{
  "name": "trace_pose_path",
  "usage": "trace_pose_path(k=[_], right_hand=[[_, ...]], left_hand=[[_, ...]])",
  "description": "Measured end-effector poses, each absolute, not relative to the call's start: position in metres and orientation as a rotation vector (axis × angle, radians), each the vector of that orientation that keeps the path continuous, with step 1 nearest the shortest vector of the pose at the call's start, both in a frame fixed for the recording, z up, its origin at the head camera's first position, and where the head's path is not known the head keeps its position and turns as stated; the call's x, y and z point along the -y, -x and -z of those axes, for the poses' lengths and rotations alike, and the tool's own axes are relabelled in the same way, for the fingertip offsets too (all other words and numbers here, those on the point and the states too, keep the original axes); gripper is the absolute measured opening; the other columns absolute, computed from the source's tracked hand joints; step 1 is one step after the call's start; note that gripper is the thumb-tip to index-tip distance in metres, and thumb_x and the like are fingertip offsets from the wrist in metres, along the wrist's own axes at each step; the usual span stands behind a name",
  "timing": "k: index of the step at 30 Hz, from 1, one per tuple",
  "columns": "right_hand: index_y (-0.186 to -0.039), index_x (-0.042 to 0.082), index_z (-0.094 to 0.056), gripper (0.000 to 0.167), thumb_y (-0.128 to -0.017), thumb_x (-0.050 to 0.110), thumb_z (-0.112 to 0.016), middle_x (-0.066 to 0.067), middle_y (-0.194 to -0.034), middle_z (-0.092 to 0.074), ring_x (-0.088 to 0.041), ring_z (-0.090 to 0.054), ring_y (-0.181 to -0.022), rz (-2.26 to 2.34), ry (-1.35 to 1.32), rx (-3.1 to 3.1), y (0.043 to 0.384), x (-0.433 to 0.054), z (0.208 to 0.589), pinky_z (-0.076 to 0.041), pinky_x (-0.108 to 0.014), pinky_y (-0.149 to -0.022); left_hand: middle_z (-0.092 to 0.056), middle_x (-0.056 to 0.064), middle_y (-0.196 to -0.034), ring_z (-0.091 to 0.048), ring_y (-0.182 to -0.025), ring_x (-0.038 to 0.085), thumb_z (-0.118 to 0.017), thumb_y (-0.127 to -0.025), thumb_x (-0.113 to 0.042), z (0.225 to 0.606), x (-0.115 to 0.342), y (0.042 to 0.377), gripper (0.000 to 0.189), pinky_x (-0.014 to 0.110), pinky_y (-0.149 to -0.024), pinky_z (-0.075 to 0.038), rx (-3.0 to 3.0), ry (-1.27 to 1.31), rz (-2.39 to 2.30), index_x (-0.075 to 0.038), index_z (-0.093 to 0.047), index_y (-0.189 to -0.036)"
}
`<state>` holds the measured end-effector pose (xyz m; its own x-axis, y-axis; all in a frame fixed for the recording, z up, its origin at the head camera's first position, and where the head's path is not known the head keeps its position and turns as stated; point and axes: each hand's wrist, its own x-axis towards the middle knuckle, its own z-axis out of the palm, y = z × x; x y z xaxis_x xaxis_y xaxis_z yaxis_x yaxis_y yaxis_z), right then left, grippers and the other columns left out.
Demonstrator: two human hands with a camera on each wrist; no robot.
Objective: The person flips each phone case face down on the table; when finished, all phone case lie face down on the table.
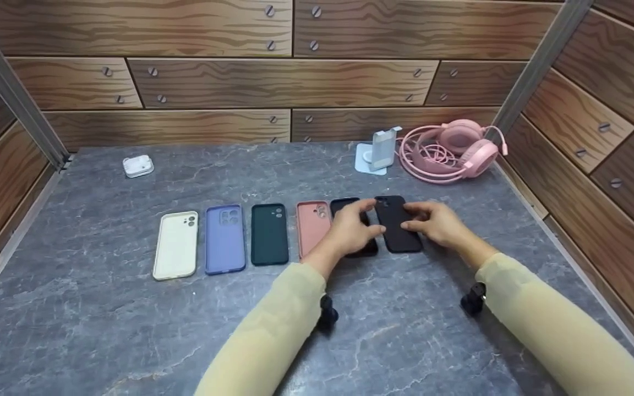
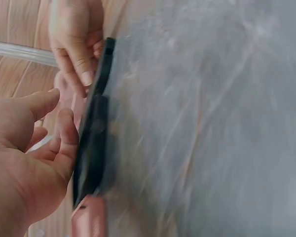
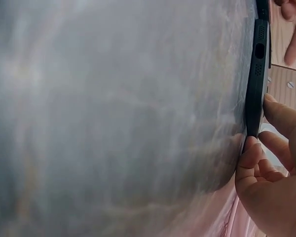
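- Two black cases (image 1: 395,231) lie towards the right edge of the table (image 1: 405,335).
- Right hand (image 1: 439,224) pinches the rightmost.
- Left hand (image 1: 350,230), loose, is over the other.
- Headset (image 1: 480,159): far right corner.

head view: bright, fairly even | soft shadows beside sleeves (image 1: 273,324) | wrist views: tabletop (image 2: 212,138) blurred, hazy

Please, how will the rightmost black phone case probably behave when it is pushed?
The rightmost black phone case would probably slide rather than roll, because it is broad and flat. Its thin edge suggests that it may be light, and its low profile makes tipping unlikely.
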<state>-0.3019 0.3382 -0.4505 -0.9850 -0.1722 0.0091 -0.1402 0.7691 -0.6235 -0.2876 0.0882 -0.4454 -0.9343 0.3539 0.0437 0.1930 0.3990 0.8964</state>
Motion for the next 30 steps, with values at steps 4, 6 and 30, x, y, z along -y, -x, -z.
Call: trace_pose_path(k=[4,6,30], right_hand=[[-0.139,-0.005,-0.066,0.053,-0.094,0.018,-0.081,-0.027,-0.123,-0.07,-0.031,-0.067,-0.104,1.005,0.261,-2.949,0.3,-0.337,0.449,-0.049,-0.035,-0.089],[-0.138,-0.006,-0.066,0.053,-0.094,0.018,-0.081,-0.028,-0.127,-0.069,-0.034,-0.068,-0.107,1.013,0.265,-2.971,0.298,-0.335,0.447,-0.049,-0.039,-0.093],[-0.14,-0.006,-0.065,0.053,-0.093,0.011,-0.083,-0.015,-0.106,-0.073,-0.017,-0.065,-0.091,1.293,0.402,-2.74,0.301,-0.265,0.451,-0.05,-0.019,-0.079]], left_hand=[[-0.069,0.013,-0.134,-0.066,-0.118,0.024,-0.079,-0.097,-0.013,0.439,-0.069,0.29,0.059,0.034,-0.102,-0.052,-2.514,-0.499,-1.638,-0.006,-0.058,-0.152],[-0.071,0.012,-0.127,-0.067,-0.109,0.022,-0.08,-0.097,-0.013,0.436,-0.058,0.291,0.058,0.033,-0.096,-0.053,-2.531,-0.482,-1.644,-0.007,-0.059,-0.151],[-0.069,0.005,-0.11,-0.067,-0.105,0.022,-0.081,-0.096,-0.015,0.461,-0.019,0.299,0.052,0.04,-0.095,-0.054,-2.647,-0.47,-1.438,-0.004,-0.064,-0.144]])
